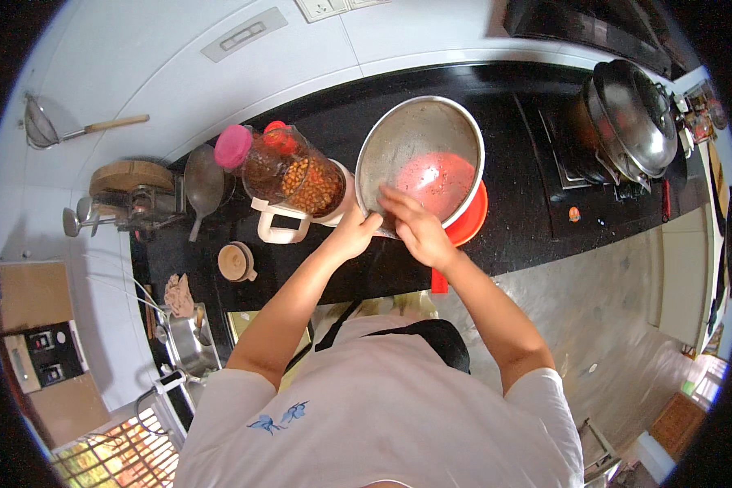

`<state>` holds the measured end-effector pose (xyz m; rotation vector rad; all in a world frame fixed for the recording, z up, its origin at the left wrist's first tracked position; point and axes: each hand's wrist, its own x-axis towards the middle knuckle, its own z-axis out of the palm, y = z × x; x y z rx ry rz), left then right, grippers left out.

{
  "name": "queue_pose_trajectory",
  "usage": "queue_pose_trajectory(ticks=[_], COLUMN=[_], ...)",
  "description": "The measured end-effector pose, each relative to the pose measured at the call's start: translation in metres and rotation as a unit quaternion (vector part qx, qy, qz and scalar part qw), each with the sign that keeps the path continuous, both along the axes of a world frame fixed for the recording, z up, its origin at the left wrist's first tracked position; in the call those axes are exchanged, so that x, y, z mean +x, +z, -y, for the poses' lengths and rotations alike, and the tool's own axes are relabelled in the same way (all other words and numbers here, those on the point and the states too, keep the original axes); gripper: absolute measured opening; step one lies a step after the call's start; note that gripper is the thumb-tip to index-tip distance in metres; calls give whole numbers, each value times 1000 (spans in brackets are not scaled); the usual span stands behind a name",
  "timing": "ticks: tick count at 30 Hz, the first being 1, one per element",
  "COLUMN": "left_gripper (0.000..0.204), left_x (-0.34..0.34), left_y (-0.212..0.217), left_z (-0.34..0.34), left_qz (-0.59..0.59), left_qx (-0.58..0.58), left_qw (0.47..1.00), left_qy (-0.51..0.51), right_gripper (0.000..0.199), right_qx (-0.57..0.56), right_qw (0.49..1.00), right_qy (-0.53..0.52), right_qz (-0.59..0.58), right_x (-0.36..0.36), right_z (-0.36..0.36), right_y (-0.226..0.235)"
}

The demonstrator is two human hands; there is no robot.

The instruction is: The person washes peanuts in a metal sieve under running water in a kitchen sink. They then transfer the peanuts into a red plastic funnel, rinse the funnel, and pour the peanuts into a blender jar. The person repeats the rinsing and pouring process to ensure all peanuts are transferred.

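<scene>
A stainless steel bowl (419, 134) is tilted over the black counter, its inside facing me. My left hand (355, 236) grips its near-left rim. Inside the lower part of the bowl, the fingers of my right hand (413, 226) lie stretched against the metal. Small dark specks and a red reflection show on the inner wall. Partly hidden under the bowl is a round red vessel (473, 218), with a red handle (439, 281) pointing toward me. Left of the bowl stands a clear jug (307, 180) with a cream handle, holding brown beans or nuts.
Jars with a pink lid (233, 146) and a red lid (276, 128) stand behind the jug. A round beige lid (234, 262) lies near the counter edge. A wok (203, 183) leans at left, a sink (193, 342) below. At right, a large lidded pot (636, 122) sits on the stove.
</scene>
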<state>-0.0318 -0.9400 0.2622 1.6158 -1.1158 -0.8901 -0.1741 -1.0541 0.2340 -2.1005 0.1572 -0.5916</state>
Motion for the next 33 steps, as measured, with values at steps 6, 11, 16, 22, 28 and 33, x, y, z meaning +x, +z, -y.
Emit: queue_pose_trajectory(ticks=[6, 11, 16, 22, 28, 33], left_gripper=[60, 67, 67, 62, 68, 63], left_x=[-4, 3, -7, -5, -4, -12], left_y=[2, 8, 9, 4, 7, 15], left_z=[2, 6, 1, 3, 0, 6], left_qz=[19, 98, 116, 79, 22, 27], left_qx=[18, -11, 8, 1, 27, 4], left_qw=[1000, 995, 993, 997, 999, 1000], left_qy=[-10, 25, 0, 23, 15, 2], right_gripper=[55, 52, 56, 58, 58, 60], right_qx=[-9, -146, -177, -98, -84, -74], right_qw=[997, 988, 969, 992, 988, 986], right_qy=[-47, -25, -170, -73, -125, -141], right_qz=[58, -35, 15, -12, -42, 50], right_x=[14, -16, 4, -5, -13, 16], right_z=[8, 24, 43, 14, 30, 29], right_y=[38, -7, 38, 7, 27, 24])
